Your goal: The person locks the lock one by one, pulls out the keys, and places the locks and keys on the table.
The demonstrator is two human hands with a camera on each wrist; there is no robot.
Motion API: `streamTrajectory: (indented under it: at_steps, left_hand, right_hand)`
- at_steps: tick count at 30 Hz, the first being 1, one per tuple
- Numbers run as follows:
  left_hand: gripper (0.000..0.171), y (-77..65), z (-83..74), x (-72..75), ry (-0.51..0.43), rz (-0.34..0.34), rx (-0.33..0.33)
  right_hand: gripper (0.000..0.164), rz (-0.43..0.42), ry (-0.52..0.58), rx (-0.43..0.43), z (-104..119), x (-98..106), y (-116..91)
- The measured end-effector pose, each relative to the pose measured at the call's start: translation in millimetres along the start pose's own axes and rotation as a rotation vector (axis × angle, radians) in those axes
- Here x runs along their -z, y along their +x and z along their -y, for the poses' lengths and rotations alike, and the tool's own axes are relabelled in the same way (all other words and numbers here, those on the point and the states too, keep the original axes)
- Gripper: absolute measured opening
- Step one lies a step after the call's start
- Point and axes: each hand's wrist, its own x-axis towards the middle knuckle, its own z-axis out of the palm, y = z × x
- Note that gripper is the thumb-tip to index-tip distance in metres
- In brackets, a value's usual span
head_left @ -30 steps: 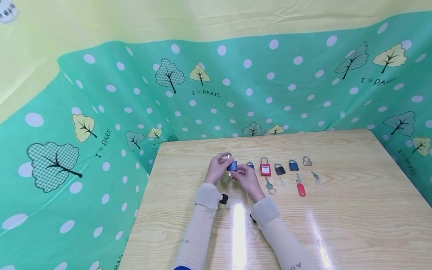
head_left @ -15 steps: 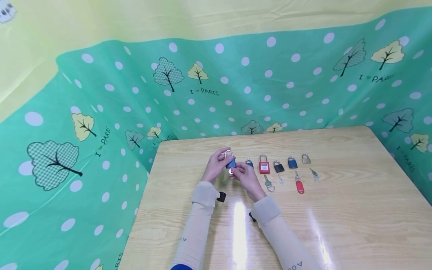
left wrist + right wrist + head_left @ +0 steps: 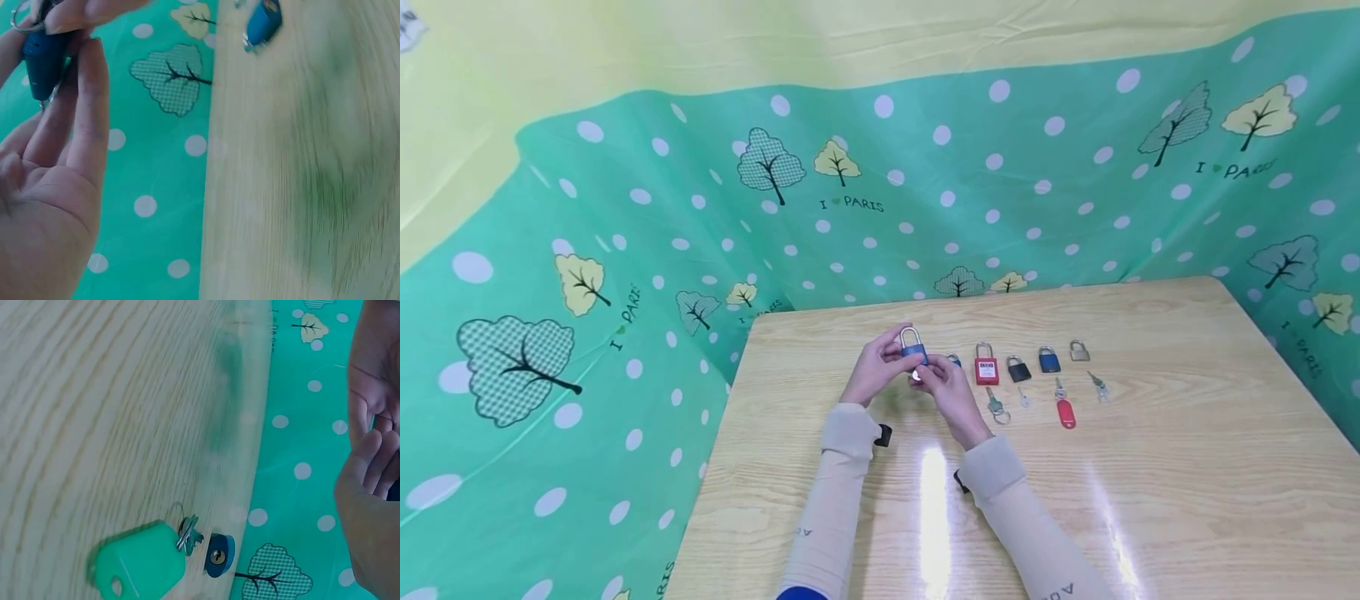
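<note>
My left hand holds a blue padlock above the table, its silver shackle upward. In the left wrist view the padlock sits between the fingers, a metal ring at its upper end. My right hand pinches a small silver key at the padlock's underside; how deep the key sits is hidden by the fingers. Beyond the right hand stands a second blue padlock, partly covered in the head view. Beside it lie a key and a green tag.
To the right stand a red padlock, a black padlock, another blue padlock and a silver padlock. Several keys lie before them, one with a red tag. A patterned curtain borders the wooden table.
My hands have lifted the blue padlock a little and tilted it, so its shackle and front show more. The right hand stays at its underside. The other padlocks and keys have not moved.
</note>
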Motion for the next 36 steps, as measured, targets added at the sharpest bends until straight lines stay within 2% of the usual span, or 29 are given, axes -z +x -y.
streamTrajectory:
  at_steps: [7,15,19,23,27,36]
  left_hand:
    - [0.069,-1.0,2.1,-0.5,0.119,-0.058,-0.067]
    - [0.064,0.7,4.4,-1.0,0.182,-0.117,-0.114]
    - [0.061,2.1,5.4,-2.3,0.158,-0.111,-0.131]
    - [0.059,1.8,7.9,-3.4,0.134,-0.105,-0.121]
    - [0.057,1.6,10.4,-5.5,0.117,-0.118,-0.111]
    - [0.053,6.4,9.7,-14.9,0.076,-0.146,-0.153]
  right_hand:
    - [0.032,0.015,0.029,0.032,-3,2,-1]
    - [0.034,0.012,0.073,0.026,-6,1,1]
    - [0.035,0.003,0.104,0.037,-7,-1,1]
    - [0.033,-0.004,0.124,0.044,-9,-2,1]
    - [0.035,0.001,0.116,0.037,-10,-1,1]
    - [0.037,0.033,0.079,0.087,-3,9,4]
